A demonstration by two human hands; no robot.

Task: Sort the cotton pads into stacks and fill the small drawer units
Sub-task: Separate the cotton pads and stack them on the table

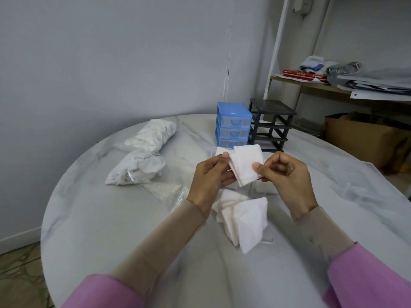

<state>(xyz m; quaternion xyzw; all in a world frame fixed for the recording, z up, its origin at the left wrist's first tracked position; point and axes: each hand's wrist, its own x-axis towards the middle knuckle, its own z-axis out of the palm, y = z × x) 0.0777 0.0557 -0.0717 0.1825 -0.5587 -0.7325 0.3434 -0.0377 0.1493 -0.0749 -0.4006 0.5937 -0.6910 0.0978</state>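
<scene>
Your small stack of square cotton pads (243,166) is loose and unevenly fanned, so a weak pinch could let pads slide out and drop onto the heap of square pads (242,221) below, mixing what you have sorted. At frame centre, your left hand (211,176) holds the stack's left edge, thumb on top, and your right hand (284,174) pinches its right edge between thumb and curled fingers. The blue drawer unit (233,125), drawers closed, stands just behind, beside an empty black drawer frame (270,125).
</scene>
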